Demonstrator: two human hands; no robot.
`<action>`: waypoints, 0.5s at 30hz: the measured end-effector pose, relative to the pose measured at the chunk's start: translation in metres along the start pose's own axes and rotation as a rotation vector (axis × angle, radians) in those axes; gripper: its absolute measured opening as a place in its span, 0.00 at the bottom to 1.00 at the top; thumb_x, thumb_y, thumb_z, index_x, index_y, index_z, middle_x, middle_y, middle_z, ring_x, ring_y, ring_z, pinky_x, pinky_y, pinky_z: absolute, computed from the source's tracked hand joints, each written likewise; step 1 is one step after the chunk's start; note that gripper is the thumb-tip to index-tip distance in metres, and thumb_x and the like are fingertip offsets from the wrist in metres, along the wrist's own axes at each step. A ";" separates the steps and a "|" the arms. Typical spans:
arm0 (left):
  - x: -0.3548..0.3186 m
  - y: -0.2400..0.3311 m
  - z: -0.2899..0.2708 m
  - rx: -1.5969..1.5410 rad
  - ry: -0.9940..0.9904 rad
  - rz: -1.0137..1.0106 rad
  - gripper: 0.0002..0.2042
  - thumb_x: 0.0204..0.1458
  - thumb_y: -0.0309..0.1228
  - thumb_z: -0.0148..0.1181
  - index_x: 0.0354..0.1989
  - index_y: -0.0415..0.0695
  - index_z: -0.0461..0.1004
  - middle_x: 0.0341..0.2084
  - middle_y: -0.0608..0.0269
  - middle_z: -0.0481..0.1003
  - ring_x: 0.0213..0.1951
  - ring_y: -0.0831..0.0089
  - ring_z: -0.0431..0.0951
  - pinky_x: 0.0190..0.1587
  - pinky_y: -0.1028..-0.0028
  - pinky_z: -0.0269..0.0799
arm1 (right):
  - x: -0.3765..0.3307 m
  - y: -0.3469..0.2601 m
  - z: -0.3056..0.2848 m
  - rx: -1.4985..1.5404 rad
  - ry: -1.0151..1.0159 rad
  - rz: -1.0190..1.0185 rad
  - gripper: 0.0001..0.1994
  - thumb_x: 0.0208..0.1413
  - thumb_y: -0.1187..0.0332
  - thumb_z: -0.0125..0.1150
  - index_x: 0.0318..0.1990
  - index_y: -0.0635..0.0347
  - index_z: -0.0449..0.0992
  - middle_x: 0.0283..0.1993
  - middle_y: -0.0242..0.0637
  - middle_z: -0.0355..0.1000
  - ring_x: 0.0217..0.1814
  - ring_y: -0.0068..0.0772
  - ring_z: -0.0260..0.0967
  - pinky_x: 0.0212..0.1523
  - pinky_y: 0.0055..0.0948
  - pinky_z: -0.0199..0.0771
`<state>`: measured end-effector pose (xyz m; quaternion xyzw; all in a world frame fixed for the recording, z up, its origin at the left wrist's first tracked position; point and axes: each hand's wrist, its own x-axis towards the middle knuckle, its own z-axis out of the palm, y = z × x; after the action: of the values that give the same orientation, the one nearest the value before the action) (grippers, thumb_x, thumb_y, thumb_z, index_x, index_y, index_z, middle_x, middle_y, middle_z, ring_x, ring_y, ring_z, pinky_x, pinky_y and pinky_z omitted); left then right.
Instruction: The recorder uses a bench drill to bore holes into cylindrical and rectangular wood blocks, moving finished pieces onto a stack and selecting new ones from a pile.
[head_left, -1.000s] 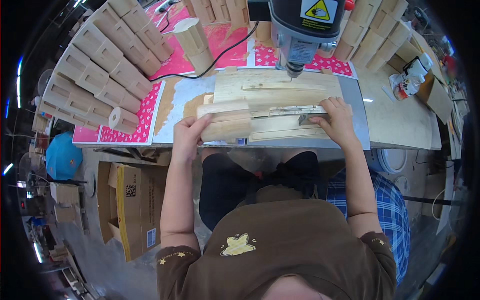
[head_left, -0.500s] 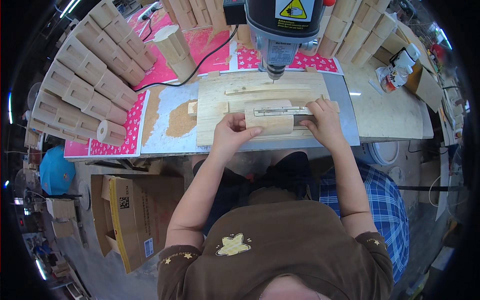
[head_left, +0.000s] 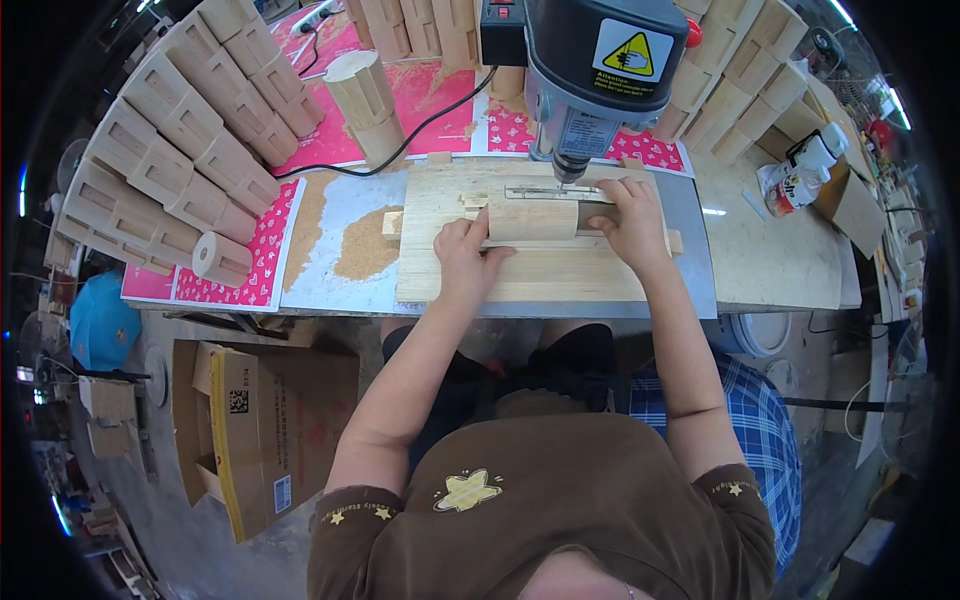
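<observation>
A pale wooden cylinder [head_left: 533, 218] lies on its side on the wooden base board [head_left: 560, 280]. Along its far side runs a narrow slotted metal strip [head_left: 545, 192]. My left hand [head_left: 466, 258] grips the cylinder's left end, thumb on the near side. With closed fingers my right hand [head_left: 634, 222] holds the strip's right end and a grey flat piece [head_left: 597, 214] at the cylinder's right end; how these two join is hidden. Just above the strip is the drill press's chuck and bit [head_left: 570, 170]; whether the bit touches it I cannot tell.
The drill press head [head_left: 605, 60] stands at the back, its black cable [head_left: 440, 118] crossing leftward. Slotted wooden cylinders [head_left: 165, 165] are stacked at left. Sawdust [head_left: 370, 248] lies beside the board. A bottle [head_left: 797, 188] stands at right, a cardboard box [head_left: 270, 430] below left.
Both hands have moved the cylinder and strip away from me, to below the drill chuck. My left hand has shifted its grip around the cylinder's left end. The view has shifted slightly.
</observation>
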<state>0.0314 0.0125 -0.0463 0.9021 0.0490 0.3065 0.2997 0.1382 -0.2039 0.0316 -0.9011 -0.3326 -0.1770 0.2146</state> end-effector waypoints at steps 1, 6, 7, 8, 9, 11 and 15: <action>0.001 0.001 0.000 -0.015 -0.015 -0.020 0.32 0.28 0.34 0.72 0.48 0.41 0.72 0.28 0.62 0.66 0.36 0.63 0.66 0.43 0.65 0.58 | 0.001 0.002 -0.002 -0.005 -0.003 -0.001 0.22 0.35 0.72 0.69 0.43 0.58 0.72 0.37 0.39 0.69 0.43 0.42 0.64 0.46 0.36 0.65; 0.000 -0.002 -0.002 -0.033 -0.003 -0.029 0.31 0.28 0.33 0.71 0.48 0.41 0.72 0.24 0.64 0.66 0.33 0.63 0.66 0.40 0.65 0.59 | 0.041 -0.003 -0.062 0.633 0.546 -0.007 0.17 0.46 0.73 0.64 0.46 0.59 0.70 0.41 0.33 0.69 0.43 0.28 0.67 0.44 0.28 0.66; 0.001 0.000 -0.001 -0.032 -0.001 -0.023 0.31 0.28 0.33 0.71 0.48 0.41 0.73 0.24 0.64 0.67 0.33 0.63 0.66 0.40 0.65 0.60 | 0.056 0.001 -0.079 0.781 0.679 0.043 0.17 0.48 0.73 0.63 0.47 0.59 0.69 0.41 0.32 0.69 0.42 0.25 0.66 0.42 0.27 0.67; 0.002 0.001 -0.001 -0.029 0.000 -0.017 0.31 0.27 0.33 0.71 0.48 0.41 0.73 0.23 0.64 0.67 0.32 0.63 0.66 0.39 0.65 0.60 | 0.075 -0.002 -0.099 0.710 0.694 -0.042 0.14 0.52 0.71 0.59 0.46 0.60 0.70 0.42 0.31 0.69 0.43 0.23 0.66 0.45 0.25 0.66; 0.002 0.001 -0.001 -0.030 -0.002 -0.015 0.31 0.27 0.33 0.71 0.48 0.41 0.73 0.23 0.64 0.67 0.32 0.63 0.66 0.39 0.65 0.60 | 0.094 -0.002 -0.113 0.639 0.709 -0.127 0.12 0.56 0.70 0.56 0.46 0.62 0.70 0.43 0.31 0.69 0.45 0.20 0.65 0.47 0.22 0.64; 0.003 0.002 0.002 -0.055 0.000 -0.020 0.31 0.27 0.32 0.71 0.47 0.40 0.73 0.23 0.64 0.67 0.32 0.63 0.66 0.39 0.65 0.60 | 0.132 0.013 -0.112 0.593 0.580 -0.097 0.09 0.57 0.69 0.54 0.43 0.63 0.71 0.38 0.31 0.69 0.40 0.19 0.64 0.42 0.20 0.64; 0.002 0.001 0.000 -0.042 0.006 -0.025 0.31 0.27 0.32 0.72 0.47 0.40 0.73 0.24 0.64 0.67 0.32 0.63 0.66 0.39 0.65 0.61 | 0.128 -0.035 -0.123 0.401 0.541 0.005 0.16 0.56 0.59 0.51 0.32 0.66 0.72 0.28 0.54 0.69 0.30 0.48 0.70 0.33 0.34 0.67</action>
<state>0.0327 0.0124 -0.0452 0.8941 0.0548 0.3063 0.3222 0.1846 -0.1744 0.2042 -0.7623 -0.2893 -0.3404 0.4684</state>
